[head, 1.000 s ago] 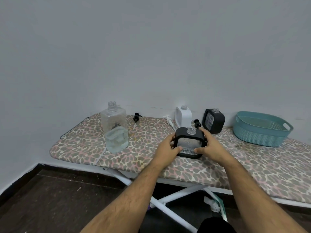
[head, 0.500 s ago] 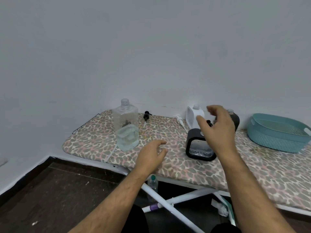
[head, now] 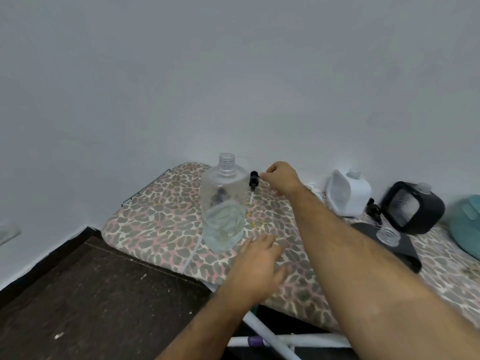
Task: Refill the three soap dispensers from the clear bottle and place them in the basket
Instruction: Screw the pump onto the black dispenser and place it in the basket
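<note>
The clear bottle [head: 225, 201] stands uncapped on the leopard-print ironing board [head: 166, 216], about a third full of liquid. Just right of it lies a black pump head [head: 253, 181] with a white tube; my right hand [head: 280, 178] reaches over and pinches its tip. My left hand [head: 257, 263] hovers open above the board's front edge, empty. A black dispenser [head: 389, 239] sits behind my right forearm, its clear neck showing. Further back stand a white dispenser [head: 348, 193] and a second black dispenser [head: 413, 207], both without pumps. The teal basket [head: 467, 224] is cut off at the right edge.
Another black pump [head: 374, 211] lies between the white and black dispensers. The board stands against a white wall, with dark floor [head: 104, 307] to the left and white legs [head: 270, 339] underneath.
Both hands let go of the near black dispenser. My right hand swung left to the black pump beside the clear bottle and closed on it. The view turned left and down.
</note>
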Available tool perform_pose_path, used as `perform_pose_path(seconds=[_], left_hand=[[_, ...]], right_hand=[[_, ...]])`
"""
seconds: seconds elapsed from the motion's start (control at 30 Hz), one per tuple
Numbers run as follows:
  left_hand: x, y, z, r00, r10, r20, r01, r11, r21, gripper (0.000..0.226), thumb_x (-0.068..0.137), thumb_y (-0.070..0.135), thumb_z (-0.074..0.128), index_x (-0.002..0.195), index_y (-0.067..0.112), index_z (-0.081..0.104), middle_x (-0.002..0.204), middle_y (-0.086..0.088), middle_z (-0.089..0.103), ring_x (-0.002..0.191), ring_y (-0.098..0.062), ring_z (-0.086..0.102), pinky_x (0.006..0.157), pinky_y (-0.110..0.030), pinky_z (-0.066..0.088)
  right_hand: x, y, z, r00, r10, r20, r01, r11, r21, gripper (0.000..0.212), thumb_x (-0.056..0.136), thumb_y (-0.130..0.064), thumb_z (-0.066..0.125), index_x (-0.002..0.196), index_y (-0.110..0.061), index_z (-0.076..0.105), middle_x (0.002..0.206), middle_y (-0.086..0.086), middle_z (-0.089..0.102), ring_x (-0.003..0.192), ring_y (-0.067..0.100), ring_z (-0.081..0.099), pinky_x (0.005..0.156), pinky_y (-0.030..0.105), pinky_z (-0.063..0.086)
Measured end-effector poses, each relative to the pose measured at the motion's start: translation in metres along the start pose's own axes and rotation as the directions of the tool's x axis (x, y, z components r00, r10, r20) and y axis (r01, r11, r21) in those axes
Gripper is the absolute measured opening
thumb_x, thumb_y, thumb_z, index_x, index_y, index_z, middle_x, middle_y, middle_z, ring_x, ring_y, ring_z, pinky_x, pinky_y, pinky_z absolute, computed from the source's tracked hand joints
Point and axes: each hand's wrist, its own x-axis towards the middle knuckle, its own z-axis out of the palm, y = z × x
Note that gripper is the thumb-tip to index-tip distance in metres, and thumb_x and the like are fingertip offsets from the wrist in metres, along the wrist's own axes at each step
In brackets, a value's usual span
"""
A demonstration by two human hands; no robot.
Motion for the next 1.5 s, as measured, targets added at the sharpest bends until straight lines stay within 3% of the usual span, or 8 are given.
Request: perform_pose_path(seconds=[0.23, 0.4, 0.63, 0.97, 1.07, 1.27, 1.4, 1.5], left_hand=[[-0.004, -0.003, 0.004, 1.000, -0.018, -0.017, 0.017, 0.998, -0.057, 0.065, 0.086, 0.057, 0.024, 0.133, 0.024, 0.053, 0.155, 0.000, 0.036, 0.147, -0.017, 0.021, 0.123, -0.041, 0.006], [0.000, -0.005, 0.012, 0.998, -0.001, -0.063, -0.001, 1.000, -0.028, 0.053, 0.089, 0.054, 0.031, 0.126, 0.028, 0.057, 0.144, 0.008, 0.046, 0.138, -0.012, 0.033, 0.116, -0.043, 0.025], [-0.004, 0.004, 0.004, 0.998, -0.059, -0.032, 0.057, 0.995, -0.076, 0.051, 0.096, 0.054, 0.046, 0.136, 0.024, 0.055, 0.155, 0.001, 0.037, 0.146, -0.013, 0.024, 0.121, -0.036, 0.007], [-0.012, 0.024, -0.012, 0.993, -0.109, -0.036, 0.105, 0.990, -0.093, 0.048, 0.094, 0.046, 0.057, 0.132, 0.016, 0.060, 0.138, -0.002, 0.056, 0.130, -0.018, 0.046, 0.109, -0.033, 0.030], [-0.010, 0.035, -0.008, 0.983, -0.176, -0.056, 0.163, 0.970, -0.178, 0.049, 0.091, 0.042, 0.061, 0.133, 0.017, 0.058, 0.127, -0.001, 0.062, 0.120, -0.020, 0.054, 0.101, -0.035, 0.042], [0.000, 0.087, 0.000, 0.983, -0.180, 0.044, 0.180, 0.876, -0.448, 0.068, 0.089, 0.041, 0.066, 0.148, 0.021, 0.038, 0.148, 0.000, 0.048, 0.131, -0.017, 0.048, 0.107, -0.033, 0.039], [0.013, 0.120, -0.003, 0.988, -0.149, 0.033, 0.136, 0.763, -0.633, 0.076, 0.086, 0.033, 0.073, 0.150, 0.023, 0.033, 0.137, 0.014, 0.050, 0.128, -0.010, 0.047, 0.097, -0.018, 0.038], [0.026, 0.134, -0.007, 0.992, -0.127, 0.016, 0.101, 0.699, -0.708, 0.084, 0.085, 0.028, 0.076, 0.152, 0.025, 0.026, 0.121, 0.023, 0.043, 0.115, 0.002, 0.043, 0.091, -0.012, 0.035]], right_hand=[[0.061, 0.000, 0.034, 0.991, 0.093, 0.098, -0.082, 0.991, -0.104, 0.051, 0.087, -0.052, 0.067, 0.064, -0.008, 0.053, 0.059, 0.006, 0.058, 0.055, 0.022, 0.057, 0.052, 0.028, 0.043], [0.066, 0.002, 0.047, 0.992, 0.099, 0.073, -0.083, 0.977, -0.199, 0.035, 0.089, -0.020, 0.065, 0.061, -0.009, 0.046, 0.060, 0.004, 0.050, 0.055, 0.020, 0.049, 0.050, 0.028, 0.038], [0.033, -0.001, 0.001, 0.997, 0.060, 0.038, -0.062, 0.996, 0.062, 0.032, 0.075, -0.019, 0.081, 0.063, -0.008, 0.054, 0.068, 0.013, 0.065, 0.065, 0.027, 0.066, 0.055, 0.032, 0.047], [-0.103, -0.021, -0.139, 0.972, -0.171, -0.159, 0.212, 0.932, 0.294, 0.020, 0.082, -0.006, 0.071, 0.092, 0.011, 0.069, 0.090, 0.013, 0.069, 0.079, 0.021, 0.068, 0.070, 0.032, 0.055], [-0.142, -0.004, -0.172, 0.953, -0.188, -0.238, 0.257, 0.917, 0.305, 0.023, 0.083, -0.005, 0.070, 0.095, 0.014, 0.067, 0.096, 0.014, 0.070, 0.082, 0.019, 0.070, 0.076, 0.033, 0.057], [-0.185, 0.031, -0.211, 0.908, -0.169, -0.383, 0.287, 0.917, 0.276, 0.007, 0.079, -0.014, 0.073, 0.083, -0.009, 0.076, 0.091, 0.016, 0.073, 0.084, 0.026, 0.070, 0.083, 0.050, 0.056], [-0.197, 0.049, -0.221, 0.893, -0.147, -0.425, 0.287, 0.914, 0.287, 0.006, 0.080, -0.012, 0.073, 0.079, -0.018, 0.075, 0.069, -0.010, 0.069, 0.063, 0.003, 0.060, 0.066, 0.028, 0.048], [-0.206, 0.058, -0.220, 0.887, -0.148, -0.438, 0.283, 0.924, 0.259, 0.005, 0.082, -0.012, 0.073, 0.083, -0.016, 0.075, 0.075, -0.007, 0.071, 0.069, 0.006, 0.065, 0.068, 0.024, 0.049]])
